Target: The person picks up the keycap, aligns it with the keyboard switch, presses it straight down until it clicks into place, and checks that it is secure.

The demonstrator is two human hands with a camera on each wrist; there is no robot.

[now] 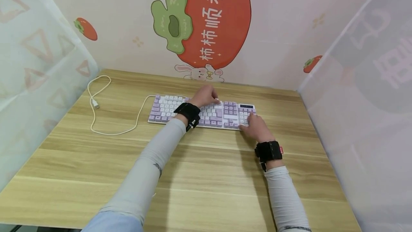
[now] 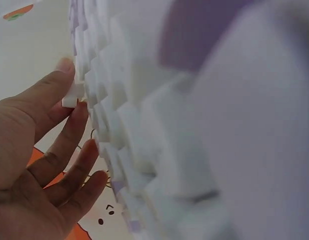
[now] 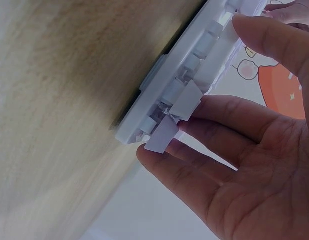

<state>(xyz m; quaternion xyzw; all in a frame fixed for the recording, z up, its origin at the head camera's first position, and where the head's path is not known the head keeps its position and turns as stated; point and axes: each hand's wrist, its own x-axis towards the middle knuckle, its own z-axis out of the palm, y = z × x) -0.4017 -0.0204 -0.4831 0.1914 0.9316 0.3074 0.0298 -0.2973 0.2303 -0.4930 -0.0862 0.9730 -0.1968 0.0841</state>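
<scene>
A white-and-lilac keyboard (image 1: 230,116) lies on the wooden table, its keys facing up. My left hand (image 1: 203,97) is over its upper middle. In the left wrist view, the thumb and index finger of that hand (image 2: 34,150) pinch a small white keycap (image 2: 69,102) close beside the rows of keys. The other left fingers are loosely bent near the keys. At the keyboard's right end is my right hand (image 1: 256,129). Seen from the right wrist, its thumb and relaxed fingers (image 3: 162,159) touch keys along the near right corner.
A white cable (image 1: 112,134) runs from the keyboard's back edge and loops to the left, with its USB plug (image 1: 95,104) on the table (image 1: 206,174). Printed cloth walls (image 1: 273,46) stand behind and at both sides. Each wrist wears a black strap (image 1: 269,150).
</scene>
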